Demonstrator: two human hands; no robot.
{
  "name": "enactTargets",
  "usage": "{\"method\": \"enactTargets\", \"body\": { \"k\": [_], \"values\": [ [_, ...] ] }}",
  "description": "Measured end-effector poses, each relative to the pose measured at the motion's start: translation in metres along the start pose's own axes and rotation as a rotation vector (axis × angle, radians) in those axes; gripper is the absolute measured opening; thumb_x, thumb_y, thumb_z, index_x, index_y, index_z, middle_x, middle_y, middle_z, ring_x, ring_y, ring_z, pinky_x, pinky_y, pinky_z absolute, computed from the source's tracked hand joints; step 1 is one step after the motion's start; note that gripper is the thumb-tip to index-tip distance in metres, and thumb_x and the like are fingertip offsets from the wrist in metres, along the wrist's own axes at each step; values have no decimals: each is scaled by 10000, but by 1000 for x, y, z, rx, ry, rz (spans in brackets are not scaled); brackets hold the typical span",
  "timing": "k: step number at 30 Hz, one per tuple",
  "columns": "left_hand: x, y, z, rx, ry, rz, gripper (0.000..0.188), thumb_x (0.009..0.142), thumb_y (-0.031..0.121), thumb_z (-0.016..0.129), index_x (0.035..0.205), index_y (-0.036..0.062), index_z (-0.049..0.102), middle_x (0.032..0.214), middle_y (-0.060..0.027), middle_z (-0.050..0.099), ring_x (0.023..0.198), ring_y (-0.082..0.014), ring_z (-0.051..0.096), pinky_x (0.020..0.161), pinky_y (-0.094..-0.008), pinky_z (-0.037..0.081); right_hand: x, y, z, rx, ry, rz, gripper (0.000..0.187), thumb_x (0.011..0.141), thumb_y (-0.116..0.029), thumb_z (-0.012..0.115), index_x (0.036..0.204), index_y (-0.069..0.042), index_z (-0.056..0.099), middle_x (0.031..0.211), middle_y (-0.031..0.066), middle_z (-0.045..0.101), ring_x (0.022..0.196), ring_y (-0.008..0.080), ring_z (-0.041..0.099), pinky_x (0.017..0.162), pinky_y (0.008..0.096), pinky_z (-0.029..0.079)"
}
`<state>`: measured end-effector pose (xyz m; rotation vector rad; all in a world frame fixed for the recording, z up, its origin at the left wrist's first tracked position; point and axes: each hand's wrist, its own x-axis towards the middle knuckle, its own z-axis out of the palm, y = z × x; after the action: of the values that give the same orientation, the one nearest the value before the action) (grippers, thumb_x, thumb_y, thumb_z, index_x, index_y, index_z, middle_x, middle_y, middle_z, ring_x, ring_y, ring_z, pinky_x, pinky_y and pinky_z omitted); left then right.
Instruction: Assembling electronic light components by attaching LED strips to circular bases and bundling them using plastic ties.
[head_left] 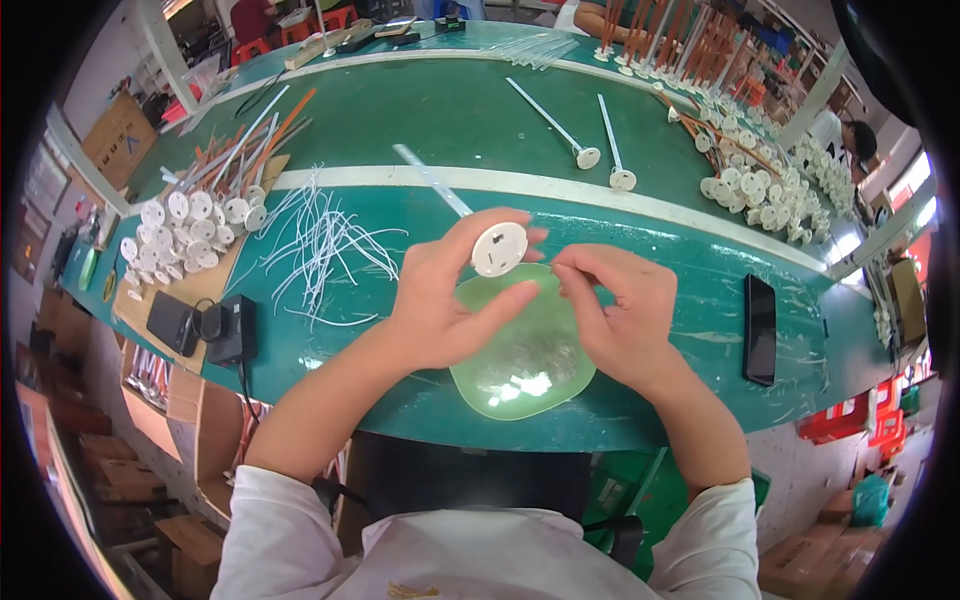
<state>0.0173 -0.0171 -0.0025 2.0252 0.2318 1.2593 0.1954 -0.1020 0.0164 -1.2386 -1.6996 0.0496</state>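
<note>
My left hand (432, 308) is closed round a white round disc with a strip-like stem (499, 252). Small slots show in the disc's face, and its pale strip sticks out beyond my fingers, away from me. Just right of the disc, the fingertips of my right hand (635, 318) are pinched together; whatever is between them is too small to make out. Under both hands lies a shallow, translucent green dish (530, 385), its shiny surface partly covered by my fingers and thumbs.
Loose white wires (325, 255) lie left of the dish, beyond a black power adapter (232, 330). Piles of stemmed discs stand at left (180, 235) and right (755, 185). Two single stemmed discs (588, 157) lie farther back. A black phone (760, 330) rests at right.
</note>
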Motion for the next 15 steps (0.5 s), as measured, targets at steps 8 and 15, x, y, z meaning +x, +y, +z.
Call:
{"method": "enactTargets", "body": {
  "k": [8, 15],
  "values": [
    [2, 11, 1, -142, -159, -24, 499, 1021, 111, 390, 1485, -49, 295, 1337, -259, 556, 1155, -323, 631, 916, -360, 520, -2, -7, -3, 45, 193, -133, 99, 757, 49, 706, 830, -11, 677, 765, 105, 690, 622, 244, 663, 528, 299, 502],
    [-2, 9, 3, -335, -151, -92, 526, 943, -30, 525, 1447, -57, 378, 1262, -248, 606, 1163, -274, 620, 975, -369, 487, -2, -11, -2, 52, 188, -221, 124, 761, 78, 686, 847, -9, 665, 743, 97, 671, 592, 222, 634, 529, 289, 482]
  ]
}}
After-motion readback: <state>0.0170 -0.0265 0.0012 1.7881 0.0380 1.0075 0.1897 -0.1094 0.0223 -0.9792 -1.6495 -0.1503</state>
